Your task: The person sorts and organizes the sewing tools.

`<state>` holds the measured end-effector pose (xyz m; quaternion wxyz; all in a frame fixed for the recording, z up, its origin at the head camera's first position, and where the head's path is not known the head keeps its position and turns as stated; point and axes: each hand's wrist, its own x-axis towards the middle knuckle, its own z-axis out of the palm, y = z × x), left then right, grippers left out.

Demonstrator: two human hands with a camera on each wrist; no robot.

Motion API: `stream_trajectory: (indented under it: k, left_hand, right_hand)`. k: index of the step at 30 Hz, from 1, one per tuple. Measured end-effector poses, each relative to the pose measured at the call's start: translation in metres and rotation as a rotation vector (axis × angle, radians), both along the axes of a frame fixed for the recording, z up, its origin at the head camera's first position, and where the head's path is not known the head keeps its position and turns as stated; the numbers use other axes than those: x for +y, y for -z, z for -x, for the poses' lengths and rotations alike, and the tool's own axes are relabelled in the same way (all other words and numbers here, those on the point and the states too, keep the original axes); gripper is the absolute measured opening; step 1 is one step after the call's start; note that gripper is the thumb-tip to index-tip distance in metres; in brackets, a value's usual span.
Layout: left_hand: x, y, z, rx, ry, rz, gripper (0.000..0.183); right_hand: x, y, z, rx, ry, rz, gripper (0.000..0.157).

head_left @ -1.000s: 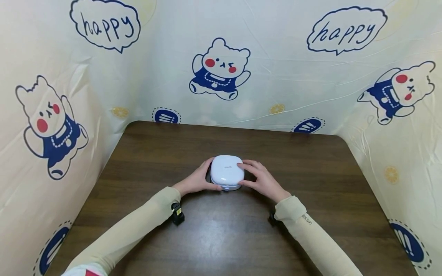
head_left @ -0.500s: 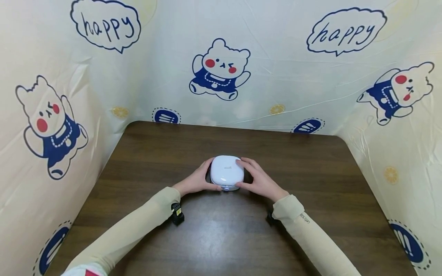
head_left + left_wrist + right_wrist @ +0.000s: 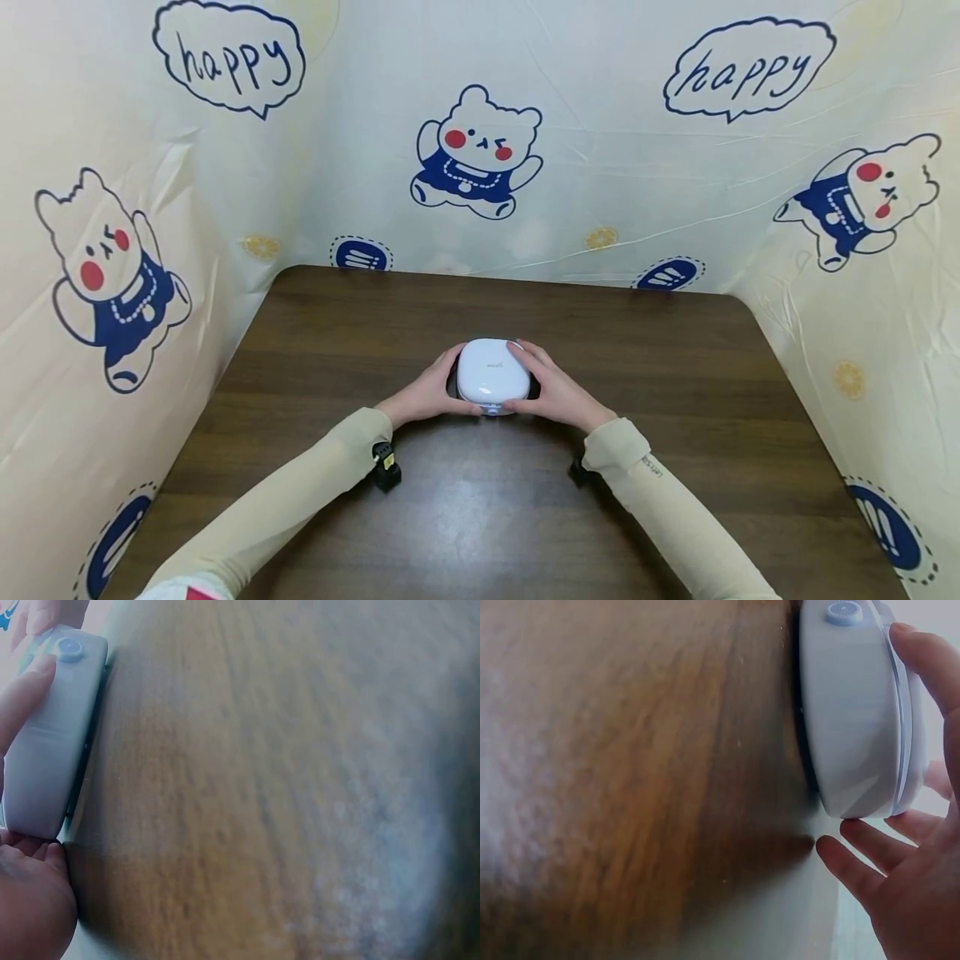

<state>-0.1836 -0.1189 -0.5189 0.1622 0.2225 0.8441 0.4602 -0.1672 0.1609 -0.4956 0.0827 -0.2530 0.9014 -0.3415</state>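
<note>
A glossy white rounded box (image 3: 492,373) with a lid sits on the table, small lettering on its top. A round dial-like button (image 3: 844,612) is on its front wall, and the lid seam (image 3: 904,727) runs above it. My left hand (image 3: 426,394) holds the box's left side, thumb along the front and fingers round the side. On the opposite side my right hand (image 3: 561,394) grips the lid, with its thumb at the front edge and index finger over the top right. Its other fingers (image 3: 877,844) touch or lie close to the side wall.
The brown wood table (image 3: 465,508) has a rounded back edge. A patterned cloth (image 3: 600,167) with cartoon bears stands behind it and along both sides. Small black devices are strapped at both wrists.
My right hand has slid left and closer round the box, its thumb moving along the front edge. My left hand and the box have stayed in place.
</note>
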Motion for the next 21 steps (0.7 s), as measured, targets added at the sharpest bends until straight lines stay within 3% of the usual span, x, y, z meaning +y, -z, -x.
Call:
stream_trajectory:
  k: [8, 21]
  left_hand:
    - [0.0016, -0.0021, 0.0003, 0.000, -0.007, 0.004, 0.118]
    - [0.0009, -0.0028, -0.0013, -0.004, -0.006, 0.002, 0.119]
  right_hand:
    - [-0.0013, -0.0021, -0.0016, 0.037, 0.020, -0.001, 0.098]
    - [-0.0011, -0.0004, -0.0022, 0.019, 0.016, -0.004, 0.098]
